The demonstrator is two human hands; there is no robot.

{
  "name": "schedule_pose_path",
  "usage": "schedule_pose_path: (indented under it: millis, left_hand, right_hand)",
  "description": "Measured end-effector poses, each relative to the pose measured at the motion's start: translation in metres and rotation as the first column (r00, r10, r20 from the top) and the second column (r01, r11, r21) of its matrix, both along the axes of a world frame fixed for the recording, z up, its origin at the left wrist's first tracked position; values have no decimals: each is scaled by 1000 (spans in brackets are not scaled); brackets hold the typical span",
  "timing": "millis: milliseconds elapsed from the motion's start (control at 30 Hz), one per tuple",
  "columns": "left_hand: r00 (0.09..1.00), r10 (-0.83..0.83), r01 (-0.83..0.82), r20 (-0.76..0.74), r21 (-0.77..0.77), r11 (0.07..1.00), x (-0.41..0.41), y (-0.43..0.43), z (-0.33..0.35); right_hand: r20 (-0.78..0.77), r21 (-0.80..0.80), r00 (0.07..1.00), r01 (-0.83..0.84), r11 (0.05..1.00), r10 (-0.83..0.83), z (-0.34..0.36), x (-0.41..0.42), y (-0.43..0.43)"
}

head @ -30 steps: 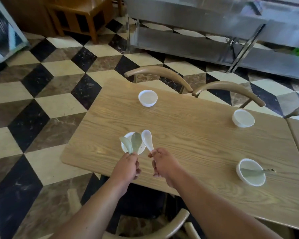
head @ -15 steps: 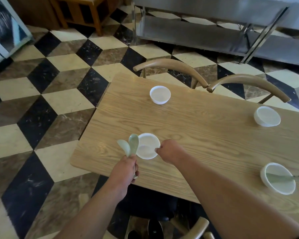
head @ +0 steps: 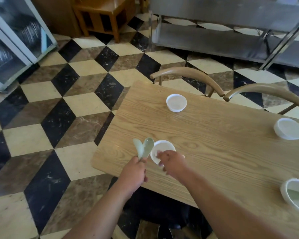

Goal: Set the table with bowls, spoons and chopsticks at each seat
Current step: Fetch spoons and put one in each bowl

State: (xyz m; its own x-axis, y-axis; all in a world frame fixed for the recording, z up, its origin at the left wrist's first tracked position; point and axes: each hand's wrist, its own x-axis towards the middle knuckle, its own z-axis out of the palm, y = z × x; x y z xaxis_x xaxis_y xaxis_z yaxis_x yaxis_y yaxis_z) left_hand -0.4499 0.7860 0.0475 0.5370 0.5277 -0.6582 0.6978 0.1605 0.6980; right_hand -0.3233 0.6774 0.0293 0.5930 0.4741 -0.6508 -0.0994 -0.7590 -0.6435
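My left hand (head: 134, 171) grips two pale green spoons (head: 144, 148) by the handles, held upright just left of the near-left white bowl (head: 163, 146). My right hand (head: 173, 163) is curled over that bowl's near rim. The white spoon it carried is almost hidden under it, with only a small white tip (head: 183, 156) showing at its right side. Another white bowl (head: 176, 102) sits at the far left of the wooden table (head: 214, 144), and one more (head: 290, 128) at the far right. The near-right bowl (head: 296, 197) holds a green spoon. No chopsticks are in view.
Two curved-back wooden chairs (head: 188, 75) (head: 266, 90) stand along the table's far side. A steel rack (head: 231, 37) lies behind them, with a wooden stool (head: 102, 12) and a glass cabinet (head: 10, 40) at the back left. The floor is checkered tile.
My right hand has lowered the white spoon from the air down into the near-left bowl. My left hand keeps its two green spoons. My view has swung left.
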Motion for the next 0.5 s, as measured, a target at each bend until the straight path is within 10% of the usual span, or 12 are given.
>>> schedule_pose_path:
  millis: [233,333,500]
  left_hand:
    - [919,-269,366,-289,368,855,-43,72,36]
    - [824,-309,518,-475,411,750,-77,115,49]
    - [877,-367,472,-310,416,777,-158,219,73]
  right_hand:
    - [-619,159,757,382,911,-209,27,-99,104]
    - [-615,164,749,428,889,-247,35,-137,156]
    - [-458,240,857,375,896,-236,57,-210,262]
